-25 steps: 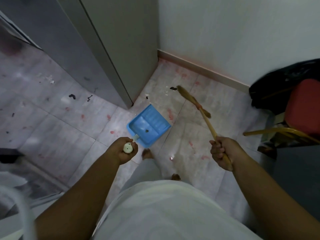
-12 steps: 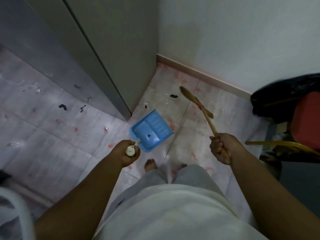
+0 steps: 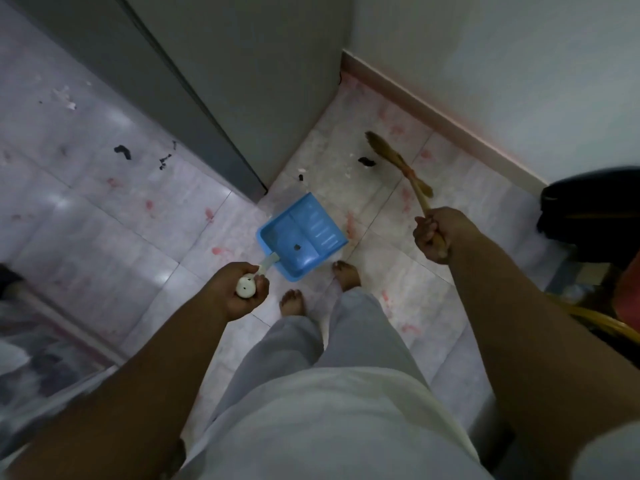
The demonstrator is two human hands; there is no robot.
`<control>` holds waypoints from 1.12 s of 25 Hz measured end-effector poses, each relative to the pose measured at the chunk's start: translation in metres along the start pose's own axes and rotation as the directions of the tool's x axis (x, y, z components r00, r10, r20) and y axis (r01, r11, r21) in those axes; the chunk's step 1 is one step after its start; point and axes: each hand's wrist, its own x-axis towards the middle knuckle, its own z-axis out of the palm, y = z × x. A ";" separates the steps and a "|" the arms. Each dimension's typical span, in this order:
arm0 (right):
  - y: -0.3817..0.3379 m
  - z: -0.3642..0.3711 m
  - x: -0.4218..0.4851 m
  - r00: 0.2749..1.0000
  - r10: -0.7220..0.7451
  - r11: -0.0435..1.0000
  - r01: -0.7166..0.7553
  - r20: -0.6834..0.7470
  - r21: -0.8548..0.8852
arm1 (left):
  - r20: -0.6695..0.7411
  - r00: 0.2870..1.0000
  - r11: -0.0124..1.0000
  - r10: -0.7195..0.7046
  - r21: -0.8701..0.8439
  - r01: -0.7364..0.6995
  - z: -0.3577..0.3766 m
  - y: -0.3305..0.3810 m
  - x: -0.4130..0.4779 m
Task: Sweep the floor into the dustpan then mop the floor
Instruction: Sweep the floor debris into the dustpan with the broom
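Two hands, both clenched on tools: left hand (image 3: pixel 239 292), fingers (image 3: pixel 262 285) wrapped round the dustpan (image 3: pixel 304 233) handle; right hand (image 3: pixel 436 235), fingers (image 3: pixel 424 233) gripping the broom (image 3: pixel 391 155) stick. Dustpan: low by our toes, mouth toward the corner, one dark bit inside, as a second ago. Broom tip: now moved past the black scrap (image 3: pixel 367 161), on its wall side. We have stepped closer. We judge a pull toward the pan comes next. More scraps (image 3: pixel 123 152) lie left of the cabinet (image 3: pixel 225 81); mopping not begun.
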 end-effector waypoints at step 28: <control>-0.018 0.105 0.068 0.997 0.074 0.767 -0.064 -0.012 -0.638 | -0.043 0.998 0.947 -0.051 -0.321 0.035 -0.037 -0.043 0.024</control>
